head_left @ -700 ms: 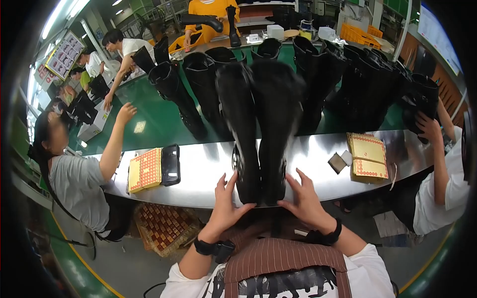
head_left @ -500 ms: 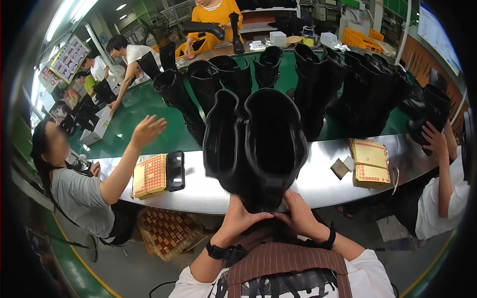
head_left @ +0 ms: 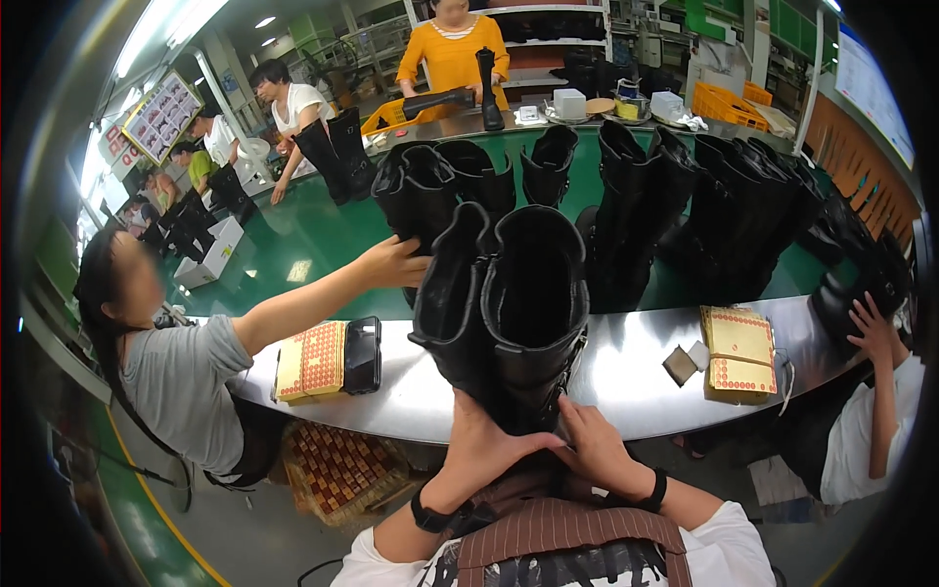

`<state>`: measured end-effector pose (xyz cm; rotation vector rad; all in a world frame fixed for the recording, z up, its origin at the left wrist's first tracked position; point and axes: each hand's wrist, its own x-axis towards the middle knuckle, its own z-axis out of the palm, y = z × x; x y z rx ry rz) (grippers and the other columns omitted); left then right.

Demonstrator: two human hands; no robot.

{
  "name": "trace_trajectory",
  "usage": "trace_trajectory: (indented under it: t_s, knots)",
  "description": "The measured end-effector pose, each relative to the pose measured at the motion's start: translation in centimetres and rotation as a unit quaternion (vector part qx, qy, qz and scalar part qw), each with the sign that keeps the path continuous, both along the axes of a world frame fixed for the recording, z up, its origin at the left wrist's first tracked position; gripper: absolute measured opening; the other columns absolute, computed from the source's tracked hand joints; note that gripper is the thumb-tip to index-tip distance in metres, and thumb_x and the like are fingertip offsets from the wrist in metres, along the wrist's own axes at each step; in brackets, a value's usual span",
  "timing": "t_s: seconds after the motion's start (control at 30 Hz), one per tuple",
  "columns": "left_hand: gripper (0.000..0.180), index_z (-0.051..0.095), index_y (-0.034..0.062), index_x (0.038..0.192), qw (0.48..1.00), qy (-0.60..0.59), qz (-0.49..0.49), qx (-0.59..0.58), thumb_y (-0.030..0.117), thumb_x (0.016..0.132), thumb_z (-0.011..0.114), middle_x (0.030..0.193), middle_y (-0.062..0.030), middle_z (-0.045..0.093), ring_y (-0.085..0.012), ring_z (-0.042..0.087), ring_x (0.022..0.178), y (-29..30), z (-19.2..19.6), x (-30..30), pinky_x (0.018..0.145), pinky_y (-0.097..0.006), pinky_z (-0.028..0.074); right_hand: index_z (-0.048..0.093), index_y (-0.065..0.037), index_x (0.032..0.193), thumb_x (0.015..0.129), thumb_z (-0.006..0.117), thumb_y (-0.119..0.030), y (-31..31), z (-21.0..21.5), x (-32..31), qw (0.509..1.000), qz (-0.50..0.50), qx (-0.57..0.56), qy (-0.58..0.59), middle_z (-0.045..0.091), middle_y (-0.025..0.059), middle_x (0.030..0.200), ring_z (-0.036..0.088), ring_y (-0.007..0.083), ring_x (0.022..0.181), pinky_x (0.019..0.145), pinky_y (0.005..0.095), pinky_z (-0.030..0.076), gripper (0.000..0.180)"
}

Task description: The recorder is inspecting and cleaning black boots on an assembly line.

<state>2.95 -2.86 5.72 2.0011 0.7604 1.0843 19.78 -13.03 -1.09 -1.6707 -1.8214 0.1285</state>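
Note:
A pair of tall black boots stands upright in front of me, the left boot [head_left: 448, 298] against the right boot [head_left: 538, 293], with their wide openings facing up. My left hand [head_left: 491, 438] is closed round the lower near side of the pair. Against the right boot's lower part, my right hand [head_left: 599, 448] is closed too, its thumb near the left thumb. The boots' feet are mostly hidden by the shafts and my hands. Just beyond, at the left, a co-worker's hand [head_left: 396, 262] touches one of the black boots [head_left: 416, 186] on the green belt.
More black boots [head_left: 636, 205] stand along the green belt [head_left: 293, 245]. On the steel ledge [head_left: 626, 382] lie a yellow card stack [head_left: 311, 360], a black phone [head_left: 363, 354], another card stack [head_left: 738, 347] and small pads [head_left: 680, 366]. Co-workers sit close on both sides.
The left co-worker's raised arm has reached forward to the boots on the belt. Boots there at the left stand closer together. The pair in my hands has turned slightly. My view has shifted a little.

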Motion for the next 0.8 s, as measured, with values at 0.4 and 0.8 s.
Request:
trace_trajectory:
  t_s: [0.4,0.8]
  knots:
    - [0.055,0.057,-0.0024,0.111,0.986,-0.075,0.137,0.051,0.008,0.064,0.083,0.099,-0.0153,0.065,-0.0349,0.061,0.1,2.1,-6.2,3.4,0.087,-0.04,0.047,0.041,0.002,0.134,0.085,0.066,-0.018,0.9,0.0,1.4,0.987,0.024,-0.079,0.135,0.065,0.0183,0.105,0.064,0.0306,0.092,0.079,0.0361,0.053,0.058]
    - [0.065,0.039,-0.0023,0.14,0.982,0.048,0.076,-0.163,0.047,0.098,0.041,0.138,-0.0167,0.048,-0.0256,0.049,0.124,12.2,-8.1,-3.5,0.103,-0.04,0.04,0.028,0.009,0.142,0.099,0.045,-0.035,4.4,-1.9,3.4,0.947,-0.144,-0.219,0.183,0.067,0.0211,0.082,0.065,0.0406,0.079,0.074,0.0456,0.05,0.064]
